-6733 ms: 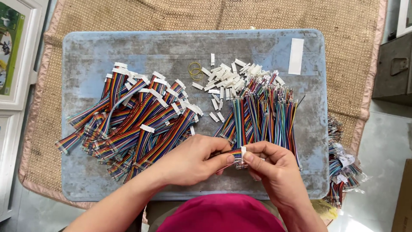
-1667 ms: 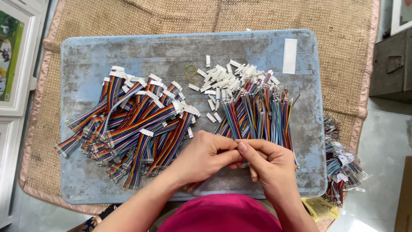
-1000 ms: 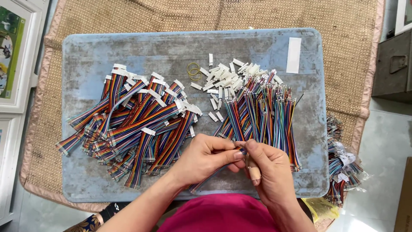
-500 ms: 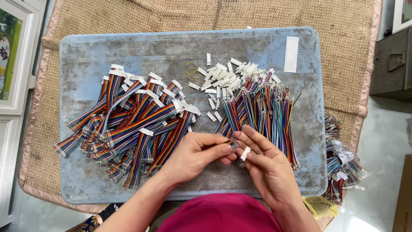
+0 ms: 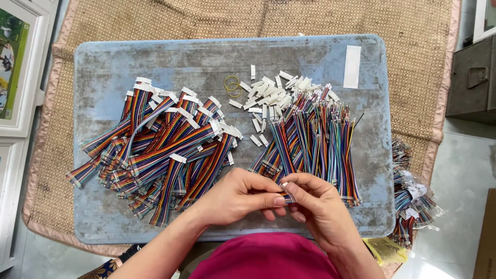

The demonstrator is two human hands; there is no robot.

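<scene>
The fingertips of the left hand are pinched together against those of the right hand, and a small ribbon-cable piece with a white end is gripped between them. The piece is held just above the near edge of the blue tray, at the foot of the loose wire bundle. Both thumbs are pressed toward the forefingers; the remaining fingers of the right hand are curled under the piece, those of the left are folded inward. Both forearms are brought in from the bottom of the view, wrists angled toward each other over a magenta garment.

To the left of the hands, a heap of finished rainbow cables with white connectors is spread across the tray. Behind the hands, a scatter of white connector housings is seen, with two yellow rubber bands beside it. A white strip is fixed near the far right corner of the tray. The tray is set on a woven mat. Further wire bundles are lying off the tray's right edge. The lower ends of the loose bundle are partly hidden by the right hand.
</scene>
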